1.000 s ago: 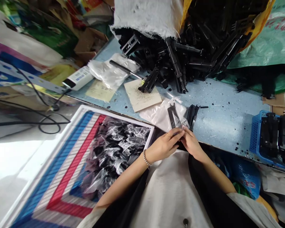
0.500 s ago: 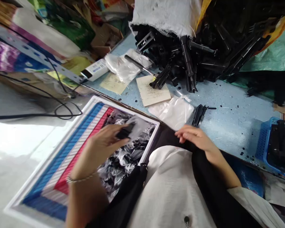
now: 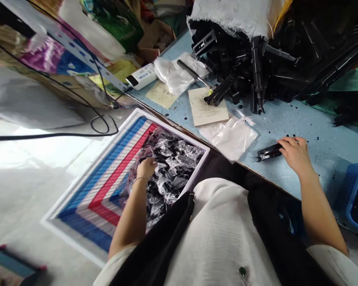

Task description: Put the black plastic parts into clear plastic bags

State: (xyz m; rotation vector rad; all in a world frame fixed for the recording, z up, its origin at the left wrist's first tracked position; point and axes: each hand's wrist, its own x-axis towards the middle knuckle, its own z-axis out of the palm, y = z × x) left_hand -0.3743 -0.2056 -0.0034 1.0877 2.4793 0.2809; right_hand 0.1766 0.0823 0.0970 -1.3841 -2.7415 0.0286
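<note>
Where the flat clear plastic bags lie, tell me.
In the head view, right of centre: the bags lie on the blue table, below the square cream board.

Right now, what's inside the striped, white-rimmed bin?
Black parts in clear bags, with the left hand over them. Anything beneath the top layer, including the bottom, is covered.
</note>
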